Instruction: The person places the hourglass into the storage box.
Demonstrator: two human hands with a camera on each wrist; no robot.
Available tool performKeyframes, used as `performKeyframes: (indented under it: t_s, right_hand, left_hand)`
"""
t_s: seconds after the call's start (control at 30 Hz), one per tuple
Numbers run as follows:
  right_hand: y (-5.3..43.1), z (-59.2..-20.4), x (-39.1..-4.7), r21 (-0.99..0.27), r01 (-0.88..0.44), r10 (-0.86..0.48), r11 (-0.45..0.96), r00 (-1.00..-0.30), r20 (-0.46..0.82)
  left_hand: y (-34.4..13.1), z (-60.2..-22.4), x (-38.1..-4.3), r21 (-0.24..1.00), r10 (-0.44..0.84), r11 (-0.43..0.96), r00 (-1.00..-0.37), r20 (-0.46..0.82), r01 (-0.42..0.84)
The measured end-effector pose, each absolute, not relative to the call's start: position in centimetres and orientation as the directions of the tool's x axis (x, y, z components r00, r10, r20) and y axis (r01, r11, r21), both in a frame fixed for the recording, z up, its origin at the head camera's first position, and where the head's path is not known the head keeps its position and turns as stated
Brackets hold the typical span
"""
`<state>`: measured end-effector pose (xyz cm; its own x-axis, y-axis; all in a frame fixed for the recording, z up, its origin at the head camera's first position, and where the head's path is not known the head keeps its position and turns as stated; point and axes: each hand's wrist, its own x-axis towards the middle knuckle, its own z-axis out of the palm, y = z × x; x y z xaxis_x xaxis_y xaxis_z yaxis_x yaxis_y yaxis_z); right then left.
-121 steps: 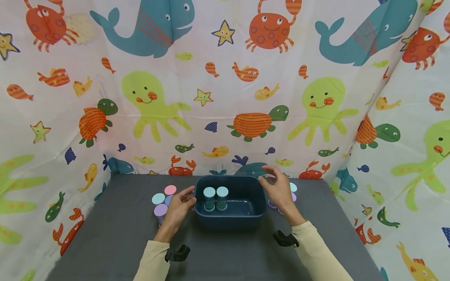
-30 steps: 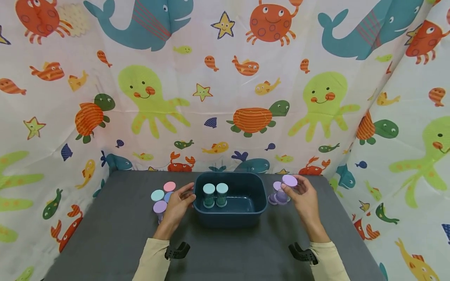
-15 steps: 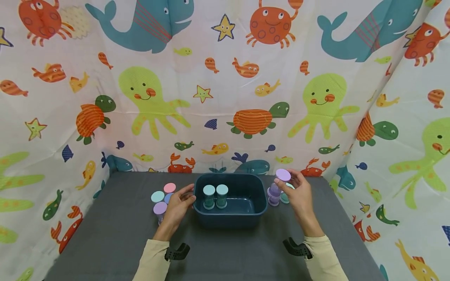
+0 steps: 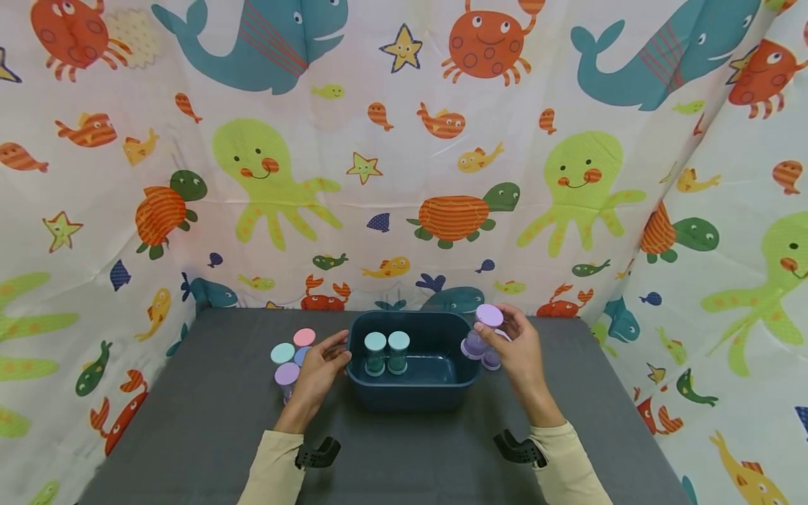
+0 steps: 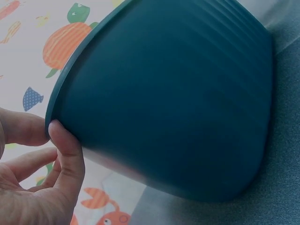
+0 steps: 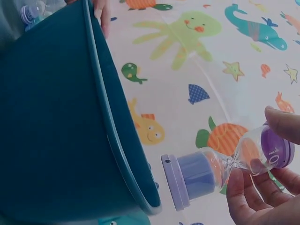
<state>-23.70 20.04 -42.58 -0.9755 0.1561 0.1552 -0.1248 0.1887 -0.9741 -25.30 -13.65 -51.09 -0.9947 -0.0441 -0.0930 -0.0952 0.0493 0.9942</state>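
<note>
- One dark blue bin [image 4: 410, 398], upright near the table's far edge; you pinch its left rim with your left hand [image 4: 317, 375], thumb and finger close together.
- One purple hourglass timer [image 6: 198, 174], tilted, held between thumb and fingers of your right hand [image 4: 522, 354]; its lower cap overlaps the bin's right rim in the head view, contact unclear.
- Two teal-capped timers [image 4: 375, 353], upright inside the bin, side by side toward its left end.
- One other purple timer [image 4: 491, 361], partly hidden, on the table [image 4: 404, 456] just right of the bin.
- Four caps in a cluster left of the bin, toward the table's left edge: one pink [image 4: 304, 335], one pale teal [image 4: 282, 353], one blue [image 4: 301, 355], one purple [image 4: 287, 372].
- Changed since half a second ago: your right hand has carried its timer leftward, from beside the bin to its right rim.
- Unchanged: your left-hand pinch and the bin's pair.
</note>
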Motion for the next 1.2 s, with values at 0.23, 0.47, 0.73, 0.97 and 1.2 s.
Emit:
performKeyframes:
  t_s: [0.23, 0.47, 0.73, 0.97, 1.2]
  right_hand:
    - [18.8, -42.9, -23.9, -0.975, -0.142, 0.106, 0.172, -0.981, 0.162]
    - [17.9, -43.6, -24.6, -0.974, -0.143, 0.082, 0.177, -0.984, 0.159]
    - [17.0, -44.4, -25.2, -0.974, -0.134, 0.048, 0.183, -0.988, 0.144]
    - [16.4, -44.7, -25.6, -0.973, -0.104, 0.025, 0.208, -0.993, 0.111]
    - [15.8, -45.2, -26.2, -0.956, -0.089, 0.003, 0.281, -0.996, 0.094]
  left_hand:
    - [-13.7, -51.3, -25.4, 0.994, -0.051, 0.046, -0.994, -0.093, -0.095]
    - [-13.7, -51.2, -25.4, 0.994, -0.048, 0.045, -0.994, -0.1, -0.102]
    - [-13.6, -51.1, -25.3, 0.992, -0.051, 0.052, -0.992, -0.112, -0.115]
    - [-13.5, -51.1, -25.2, 0.992, -0.046, 0.048, -0.992, -0.114, -0.116]
    - [-13.5, -50.8, -25.2, 0.993, -0.049, 0.033, -0.993, -0.108, -0.11]
